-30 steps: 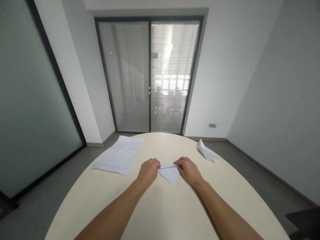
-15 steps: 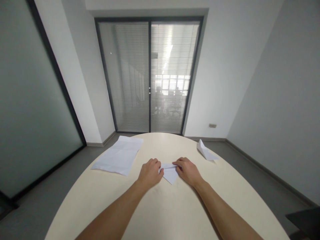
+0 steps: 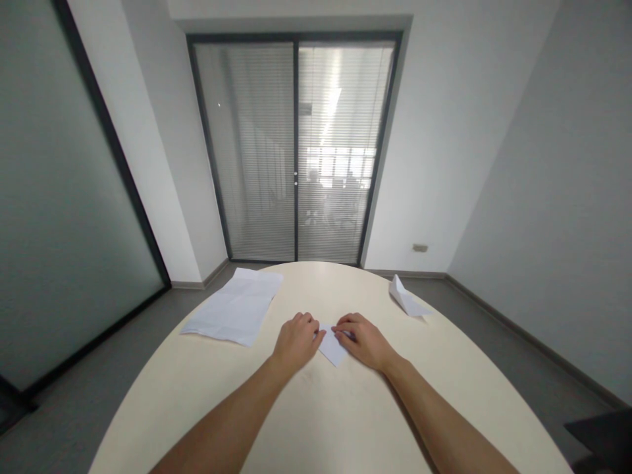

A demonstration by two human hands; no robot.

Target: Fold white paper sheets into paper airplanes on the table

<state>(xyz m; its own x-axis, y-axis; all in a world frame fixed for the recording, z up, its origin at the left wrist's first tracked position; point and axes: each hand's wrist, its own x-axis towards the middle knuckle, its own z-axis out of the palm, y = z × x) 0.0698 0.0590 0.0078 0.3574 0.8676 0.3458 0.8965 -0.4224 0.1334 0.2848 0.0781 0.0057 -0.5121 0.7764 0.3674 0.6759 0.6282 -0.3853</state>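
Folded white paper [image 3: 334,352] lies on round cream table [image 3: 306,421] before us, pointed corner toward us. Our left hand [image 3: 297,342] and right hand [image 3: 364,341], slightly apart, touch its opposite sides; pinching or only pressing, we cannot tell. White sheet [image 3: 236,306] lies left, creased paper piece [image 3: 407,303] far right.

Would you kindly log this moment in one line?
left hand: at small paper | right hand: at same paper | larger sheet: left of hands | folded piece: far right
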